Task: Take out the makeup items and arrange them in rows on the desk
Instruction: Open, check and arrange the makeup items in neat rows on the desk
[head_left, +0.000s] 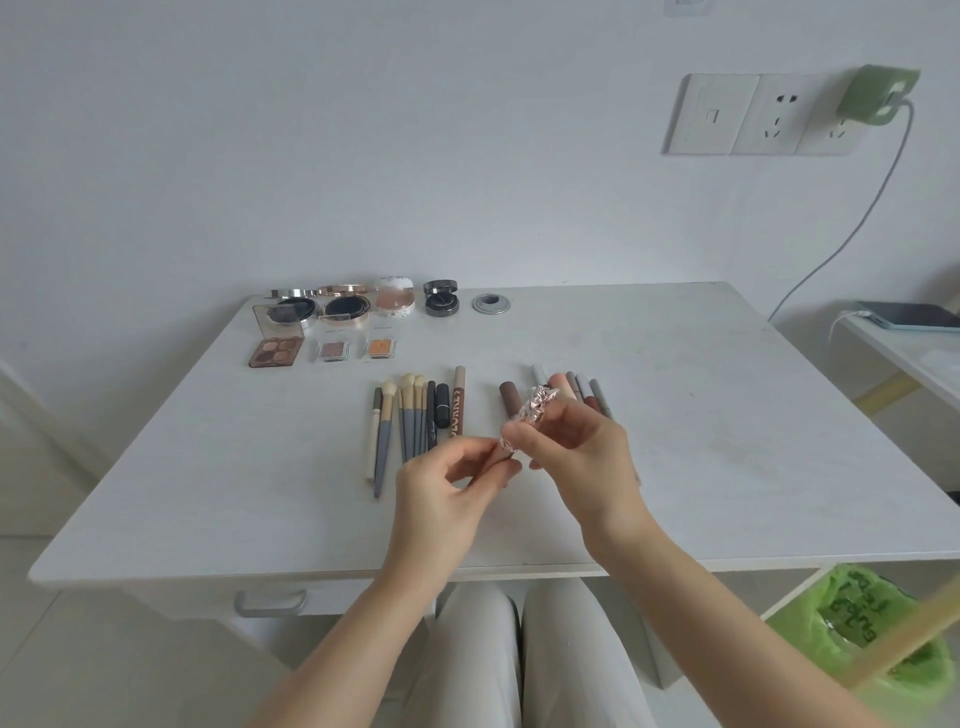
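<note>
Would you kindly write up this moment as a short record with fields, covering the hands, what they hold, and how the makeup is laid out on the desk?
left hand: left hand pinches the lower end of the held item
right hand: right hand grips its upper part
held item: ornate rose-gold tube, lifted above the desk
back row: open compacts
second row: eyeshadow palettes
front left group: brushes and pencils, side by side
front right group: lip tubes, partly hidden by the hands
</note>
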